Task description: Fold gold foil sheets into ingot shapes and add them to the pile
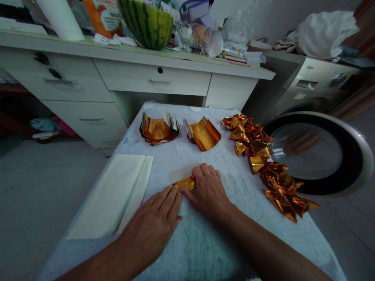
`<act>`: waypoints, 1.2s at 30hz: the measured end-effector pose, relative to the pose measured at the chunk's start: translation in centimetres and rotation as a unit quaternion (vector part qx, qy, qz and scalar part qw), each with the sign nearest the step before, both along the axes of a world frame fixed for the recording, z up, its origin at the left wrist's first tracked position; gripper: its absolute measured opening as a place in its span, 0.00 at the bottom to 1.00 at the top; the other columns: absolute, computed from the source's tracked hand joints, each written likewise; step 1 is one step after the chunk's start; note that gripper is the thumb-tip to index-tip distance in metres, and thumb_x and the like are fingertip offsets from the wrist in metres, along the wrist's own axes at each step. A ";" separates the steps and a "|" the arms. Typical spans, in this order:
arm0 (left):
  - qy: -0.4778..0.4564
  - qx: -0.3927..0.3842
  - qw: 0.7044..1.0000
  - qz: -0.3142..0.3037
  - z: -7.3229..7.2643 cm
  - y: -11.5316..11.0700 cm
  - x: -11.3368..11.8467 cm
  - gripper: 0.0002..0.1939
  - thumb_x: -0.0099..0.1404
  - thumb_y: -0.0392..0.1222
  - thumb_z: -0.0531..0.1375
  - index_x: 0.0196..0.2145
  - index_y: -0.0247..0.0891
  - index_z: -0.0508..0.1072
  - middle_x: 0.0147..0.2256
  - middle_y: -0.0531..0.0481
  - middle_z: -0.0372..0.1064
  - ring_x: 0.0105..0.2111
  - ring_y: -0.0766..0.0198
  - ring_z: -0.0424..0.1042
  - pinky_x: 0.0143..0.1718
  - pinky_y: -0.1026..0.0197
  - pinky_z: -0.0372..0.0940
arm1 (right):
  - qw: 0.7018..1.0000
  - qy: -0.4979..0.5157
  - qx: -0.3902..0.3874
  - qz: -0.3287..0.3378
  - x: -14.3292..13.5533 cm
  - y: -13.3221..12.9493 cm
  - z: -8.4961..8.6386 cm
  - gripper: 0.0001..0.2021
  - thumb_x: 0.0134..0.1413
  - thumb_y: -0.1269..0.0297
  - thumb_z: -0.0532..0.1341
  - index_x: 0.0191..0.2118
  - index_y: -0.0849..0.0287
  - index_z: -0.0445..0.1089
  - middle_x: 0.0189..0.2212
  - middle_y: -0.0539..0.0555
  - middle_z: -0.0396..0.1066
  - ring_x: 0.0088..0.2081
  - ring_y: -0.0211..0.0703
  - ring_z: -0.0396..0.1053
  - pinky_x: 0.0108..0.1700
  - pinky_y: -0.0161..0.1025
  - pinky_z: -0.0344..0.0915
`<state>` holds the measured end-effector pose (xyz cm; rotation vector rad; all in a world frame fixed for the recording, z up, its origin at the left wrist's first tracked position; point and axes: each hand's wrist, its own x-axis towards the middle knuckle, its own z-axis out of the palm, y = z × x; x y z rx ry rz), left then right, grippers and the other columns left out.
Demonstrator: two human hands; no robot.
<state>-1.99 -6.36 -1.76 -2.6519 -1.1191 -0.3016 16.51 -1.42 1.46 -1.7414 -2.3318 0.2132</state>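
- Left hand [159, 212] lay flat, ungrasping, at the left end of the gold foil paper [187, 182].
- Right hand [210, 189] covered its right end; grip unclear.
- Even pressure likely helped.

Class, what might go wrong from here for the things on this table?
The foil under the left hand and right hand might crease crookedly if either slips.
The gold pile lies along the table's right edge, so a knock might drop pieces.
The paper lies by the left edge and might slide off.
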 end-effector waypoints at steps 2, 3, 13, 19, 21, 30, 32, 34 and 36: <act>0.006 0.001 1.000 -0.002 0.1 0.0 0.0 0.21 0.72 0.37 0.46 0.53 0.26 0.71 0.54 0.30 0.70 0.53 0.47 0.72 0.51 0.46 0.70 | 1.000 -0.002 0.002 -0.004 0.0 0.0 -0.1 0.19 0.57 0.45 0.59 0.39 0.59 0.66 0.40 0.59 0.67 0.42 0.55 0.62 0.43 0.50 0.58; 0.008 -0.001 1.000 -0.002 0.2 0.1 0.1 0.20 0.71 0.36 0.46 0.53 0.26 0.71 0.54 0.30 0.70 0.53 0.47 0.72 0.52 0.46 0.70 | 1.000 -0.001 -0.003 -0.004 0.1 0.0 -0.1 0.19 0.58 0.45 0.58 0.39 0.59 0.66 0.40 0.59 0.67 0.42 0.54 0.62 0.43 0.50 0.58; 0.049 -0.008 0.999 -0.022 1.2 0.4 0.2 0.18 0.68 0.35 0.51 0.49 0.25 0.74 0.52 0.28 0.72 0.51 0.44 0.74 0.46 0.46 0.73 | 0.998 0.025 -0.059 -0.006 2.8 1.4 -0.1 0.18 0.53 0.48 0.65 0.41 0.56 0.68 0.41 0.56 0.66 0.44 0.52 0.63 0.43 0.45 0.55; 0.061 0.014 0.998 -0.031 1.2 0.5 0.1 0.18 0.66 0.35 0.53 0.48 0.24 0.75 0.50 0.27 0.73 0.49 0.44 0.75 0.45 0.47 0.74 | 0.996 0.022 -0.084 -0.029 4.7 2.4 -0.1 0.19 0.47 0.53 0.70 0.41 0.56 0.67 0.42 0.55 0.66 0.44 0.52 0.63 0.41 0.43 0.52; 0.068 0.013 0.997 -0.033 1.2 0.5 0.1 0.17 0.65 0.35 0.55 0.48 0.24 0.75 0.50 0.27 0.73 0.49 0.44 0.75 0.45 0.47 0.74 | 0.995 0.022 -0.087 -0.035 5.3 2.7 -0.3 0.20 0.46 0.53 0.70 0.42 0.56 0.67 0.41 0.54 0.66 0.43 0.51 0.62 0.40 0.42 0.51; 0.036 -0.026 0.999 -0.027 1.6 0.9 0.2 0.18 0.62 0.38 0.61 0.48 0.27 0.75 0.50 0.29 0.73 0.50 0.42 0.74 0.48 0.43 0.72 | 0.992 0.043 -0.110 -0.036 6.2 3.4 0.1 0.17 0.46 0.58 0.70 0.39 0.58 0.65 0.39 0.54 0.66 0.40 0.46 0.63 0.38 0.39 0.51; 0.020 -0.048 0.998 -0.021 2.1 1.1 0.3 0.17 0.61 0.37 0.62 0.48 0.28 0.75 0.50 0.31 0.73 0.50 0.43 0.73 0.50 0.43 0.71 | 0.992 0.046 -0.114 -0.030 6.3 3.4 0.3 0.16 0.46 0.60 0.69 0.38 0.58 0.65 0.38 0.53 0.66 0.39 0.45 0.62 0.38 0.39 0.52; 0.016 -0.080 0.997 -0.015 2.8 1.5 0.6 0.15 0.61 0.37 0.64 0.46 0.31 0.76 0.49 0.34 0.74 0.50 0.44 0.73 0.51 0.43 0.70 | 0.992 0.052 -0.111 -0.021 6.5 3.4 0.4 0.13 0.48 0.64 0.67 0.37 0.58 0.64 0.37 0.53 0.66 0.38 0.44 0.62 0.38 0.39 0.53; 0.023 -0.115 0.993 -0.002 3.6 2.0 1.1 0.10 0.60 0.35 0.64 0.41 0.33 0.76 0.46 0.37 0.75 0.47 0.46 0.74 0.49 0.43 0.71 | 0.992 0.065 -0.104 -0.014 6.6 3.5 0.4 0.09 0.48 0.69 0.65 0.35 0.58 0.64 0.35 0.52 0.65 0.36 0.43 0.61 0.38 0.39 0.53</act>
